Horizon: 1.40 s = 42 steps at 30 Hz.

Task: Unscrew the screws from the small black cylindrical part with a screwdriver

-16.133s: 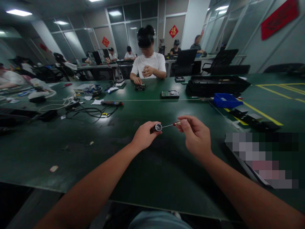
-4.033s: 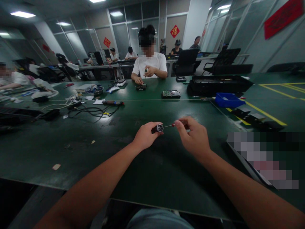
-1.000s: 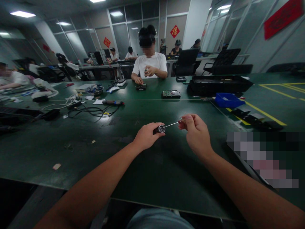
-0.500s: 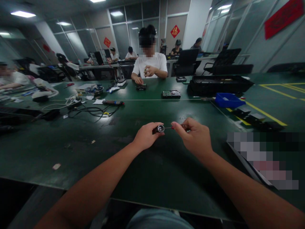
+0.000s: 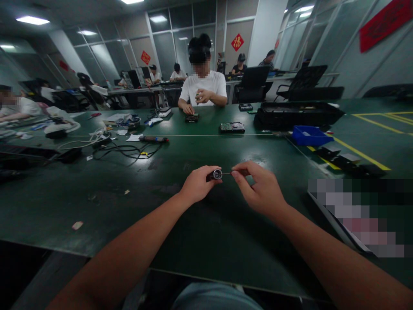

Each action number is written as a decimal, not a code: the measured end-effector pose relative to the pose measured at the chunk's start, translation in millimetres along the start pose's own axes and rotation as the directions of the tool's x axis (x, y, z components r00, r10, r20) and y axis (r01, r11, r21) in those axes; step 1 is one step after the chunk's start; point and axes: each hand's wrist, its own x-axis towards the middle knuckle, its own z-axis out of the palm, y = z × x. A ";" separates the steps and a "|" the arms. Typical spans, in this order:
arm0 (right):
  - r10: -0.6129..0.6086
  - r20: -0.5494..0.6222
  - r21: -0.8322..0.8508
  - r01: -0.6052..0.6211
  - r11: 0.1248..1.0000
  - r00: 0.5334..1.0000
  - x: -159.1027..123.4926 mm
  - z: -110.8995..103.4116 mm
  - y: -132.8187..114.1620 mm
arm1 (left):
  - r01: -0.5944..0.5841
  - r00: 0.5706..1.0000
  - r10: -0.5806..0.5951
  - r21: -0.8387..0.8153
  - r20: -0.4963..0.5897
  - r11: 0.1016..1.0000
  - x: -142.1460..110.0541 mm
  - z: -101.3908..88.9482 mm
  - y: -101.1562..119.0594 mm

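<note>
My left hand (image 5: 197, 185) is closed round a small black cylinder-shaped part (image 5: 217, 174) with a silvery ring on its end, the ring facing me. From beside that ring a thin metal rod (image 5: 226, 173) runs right to my right hand (image 5: 260, 187). Thumb and index fingertip of the right hand pinch the rod's right end; whatever lies behind the fingers is hidden. Both hands hover over the green tabletop (image 5: 193, 224). I cannot tell whether the rod touches the ring or sits in a part behind it.
Across the table a person (image 5: 202, 88) handles a hard drive (image 5: 191, 117). Another drive (image 5: 232, 127) lies nearer. To the right are a black case (image 5: 298, 115), a blue bin (image 5: 310, 135) and black blocks (image 5: 348, 161). A pen-shaped tool (image 5: 154, 139) and cables (image 5: 125, 150) lie left.
My right hand's fingers have shifted from a curled grip on a reddish-brown handle to a fingertip pinch on the rod; the handle no longer shows. My left hand has stayed put.
</note>
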 end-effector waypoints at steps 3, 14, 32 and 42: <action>0.007 0.047 0.026 -0.008 1.000 0.999 0.5 -0.8 -0.2 | -0.006 1.000 0.006 0.002 0.001 1.000 -0.3 0.1 0.3; 0.242 -0.082 0.297 -0.208 0.932 0.967 -3.2 11.5 8.3 | 0.005 1.000 -0.004 0.033 -0.025 0.999 -0.1 -0.4 3.0; 0.462 -0.168 0.476 -0.339 0.811 0.871 2.6 18.7 16.8 | -0.013 1.000 0.012 0.068 0.010 0.998 -0.2 -1.3 5.2; 0.384 -0.119 0.231 -0.351 0.908 0.916 2.1 10.6 7.9 | -0.005 1.000 0.005 0.035 -0.006 0.999 -0.1 0.1 3.2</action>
